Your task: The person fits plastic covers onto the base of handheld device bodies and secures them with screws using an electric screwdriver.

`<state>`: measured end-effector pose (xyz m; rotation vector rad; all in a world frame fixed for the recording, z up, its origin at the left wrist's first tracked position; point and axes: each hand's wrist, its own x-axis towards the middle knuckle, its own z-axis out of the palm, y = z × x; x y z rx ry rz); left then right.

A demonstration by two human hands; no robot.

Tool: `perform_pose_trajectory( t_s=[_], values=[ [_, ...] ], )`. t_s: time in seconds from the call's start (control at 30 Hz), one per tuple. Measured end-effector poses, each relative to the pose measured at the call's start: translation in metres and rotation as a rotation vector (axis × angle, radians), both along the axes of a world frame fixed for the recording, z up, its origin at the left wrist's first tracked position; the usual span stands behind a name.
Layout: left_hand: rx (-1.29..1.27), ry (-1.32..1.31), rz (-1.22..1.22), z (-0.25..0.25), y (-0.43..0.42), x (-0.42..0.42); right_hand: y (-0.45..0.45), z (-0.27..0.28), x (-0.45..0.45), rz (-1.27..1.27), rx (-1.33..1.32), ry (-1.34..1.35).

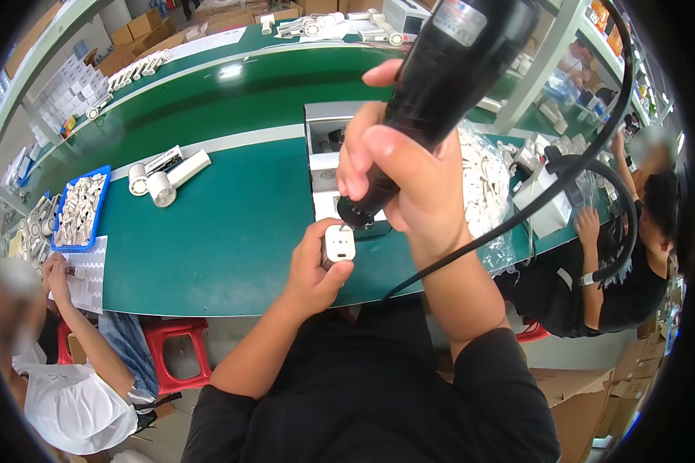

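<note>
My right hand (413,174) is wrapped around a black electric screwdriver (452,77), its lower end pointing down toward my left hand. Between the thumb and fingers of my left hand (310,274) is a small white rounded-rectangular part (340,242), its end face turned up with small holes and a dark slot. The screwdriver's tip is right beside the upper edge of this part; I cannot tell whether the two touch. A black cord (510,225) passes close to my right forearm. Behind my hands stands an open-topped box (328,112), partly hidden.
On the left of the green table (224,231) lie two white handheld devices (162,187) and a blue tray (105,185) of small white parts. A plastic bag (483,185) of white parts is at right. Co-workers sit on both sides; a red stool (181,328) stands at left.
</note>
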<state>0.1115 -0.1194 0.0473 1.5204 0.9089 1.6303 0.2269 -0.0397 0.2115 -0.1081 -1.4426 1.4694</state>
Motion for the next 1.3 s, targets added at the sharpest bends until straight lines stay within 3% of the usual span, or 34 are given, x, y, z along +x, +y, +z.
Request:
perform_pose_trajectory(
  t_s=[0.17,0.4,0.57,0.63,0.73,0.8,0.87,0.97,1.0,1.07,1.13,1.3],
  values=[
    [0.085,0.091,0.051,-0.006,0.007,0.000,-0.001,0.002,-0.001,0.015,0.009,-0.058],
    [-0.048,-0.006,-0.003,-0.001,-0.001,0.001,-0.003,0.003,-0.002,-0.001,0.027,-0.077],
    [-0.084,0.140,0.053,0.009,-0.006,-0.025,0.007,0.005,0.015,-0.057,0.175,0.125],
    [-0.039,0.332,0.207,0.023,-0.011,-0.062,0.009,0.004,0.027,-0.165,0.110,0.013],
    [-0.290,0.523,0.340,0.083,-0.020,-0.116,0.019,-0.009,0.044,-0.166,0.030,-0.186],
    [-0.181,1.001,0.477,0.089,-0.019,-0.164,0.024,-0.024,0.046,-0.208,0.013,-0.158],
    [-0.442,1.267,0.440,0.080,-0.016,-0.219,0.033,-0.035,0.056,-0.223,0.035,-0.148],
    [-0.727,1.354,0.405,0.066,-0.018,-0.279,0.049,-0.049,0.079,-0.375,0.146,-0.133],
    [-0.784,1.344,0.439,0.059,-0.019,-0.294,0.050,-0.045,0.093,-0.353,0.070,-0.125],
    [-0.741,1.321,0.522,0.046,-0.027,-0.310,0.062,-0.049,0.121,-0.424,-0.019,-0.116],
    [-0.755,1.539,0.629,0.045,-0.027,-0.303,0.074,-0.053,0.144,-0.531,-0.121,-0.102],
    [-0.251,1.281,0.757,0.033,-0.027,-0.235,0.128,-0.067,0.192,-0.737,-0.195,-0.244]
  ],
)
